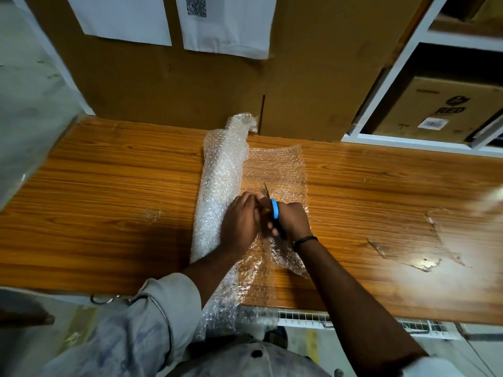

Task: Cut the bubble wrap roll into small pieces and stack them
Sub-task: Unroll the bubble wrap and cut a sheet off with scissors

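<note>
Working the scissors away from me, I am cutting toward the far edge of the tabletop [109,172], about midway along its length. Starting at the left, the bubble wrap roll [220,180] is lying from the far edge to the near edge. Its far end is reaching the cardboard box [163,85] and its near tail is hanging over the near edge toward me. Nothing but my own hand is pinning that roll, so it is risking a shift that would drag the cut crooked.

My left hand [239,221] is resting on the roll's right flank, fingers bent down beside the blades; whether they are pinching the film I cannot tell. Those fingers are sitting just beside the steel, and a hurried snip is threatening to nick them.

Next, the blue-handled scissors [274,210] are pointing at the far edge, and my right hand [292,220] is gripping their loops with curled fingers. The loose sheet [277,167] is spreading rightward from the roll. Being soft, it is liable to bunch between the blades and tear rather than shear.

The wrap is looking clear and finely dimpled, cloudy white where layered, almost see-through in the single sheet, and wrinkling near my wrists. Farther right, a clear film scrap [424,246] is lying flat, well apart.
</note>
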`<action>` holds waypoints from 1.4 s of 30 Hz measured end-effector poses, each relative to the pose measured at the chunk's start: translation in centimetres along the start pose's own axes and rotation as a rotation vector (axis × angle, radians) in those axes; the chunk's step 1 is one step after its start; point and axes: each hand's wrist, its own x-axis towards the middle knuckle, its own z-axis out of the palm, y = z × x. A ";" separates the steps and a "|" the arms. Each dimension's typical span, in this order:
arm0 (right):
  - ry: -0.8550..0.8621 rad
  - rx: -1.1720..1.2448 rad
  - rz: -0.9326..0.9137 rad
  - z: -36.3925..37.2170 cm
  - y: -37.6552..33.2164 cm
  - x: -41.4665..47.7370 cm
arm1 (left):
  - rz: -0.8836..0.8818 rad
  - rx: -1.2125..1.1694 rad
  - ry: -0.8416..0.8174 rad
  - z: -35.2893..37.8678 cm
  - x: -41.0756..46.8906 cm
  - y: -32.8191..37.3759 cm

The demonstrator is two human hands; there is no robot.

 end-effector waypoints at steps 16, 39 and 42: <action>0.015 -0.030 0.016 1.1 -1.6 2.3 | -0.013 -0.016 0.029 -0.1 0.1 0.2; -0.017 -0.188 0.002 -0.4 -0.8 4.2 | 0.117 0.613 -0.437 -1.7 9.2 -1.1; -0.024 -0.217 -0.013 -0.6 -1.1 4.1 | 0.097 0.605 -0.476 -1.2 8.7 -2.2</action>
